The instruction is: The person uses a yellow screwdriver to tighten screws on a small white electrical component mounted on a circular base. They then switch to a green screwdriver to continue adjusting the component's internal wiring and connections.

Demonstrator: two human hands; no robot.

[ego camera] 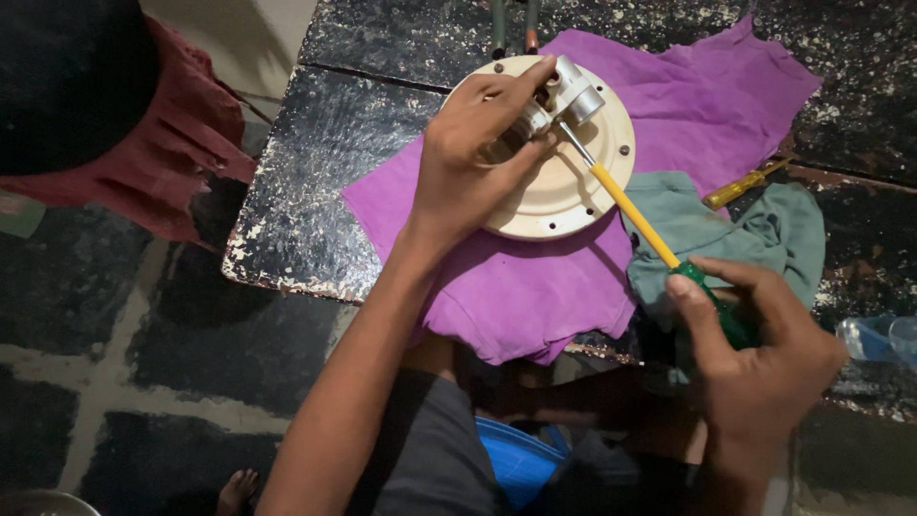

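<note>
Sitting at the far left edge, another person in a dark red garment (181,124) is taking up the corner beside the worn black table (315,162), whose paint is flaking white along its rim. Lying over that table is a purple cloth (516,287), and resting on the cloth is a round cream-coloured disc (564,196) with small holes near its edge. The left hand (473,162) is pressing down on the disc, its fingers curled round a silvery metal fitting (571,96) at the disc's middle, thumb on the near side and fingertips on the far side. Running from that fitting down to the right is a screwdriver (630,205) with a yellow shaft and green handle, its metal tip touching the fitting. The right hand (755,344) is closing tightly on the green handle, thumb lying along it. Bunching beneath the shaft is a grey-green cloth (764,225), and peeking out beyond it is a second yellow tool handle (740,184). Showing at the far right edge is a clear plastic object (874,336).
</note>
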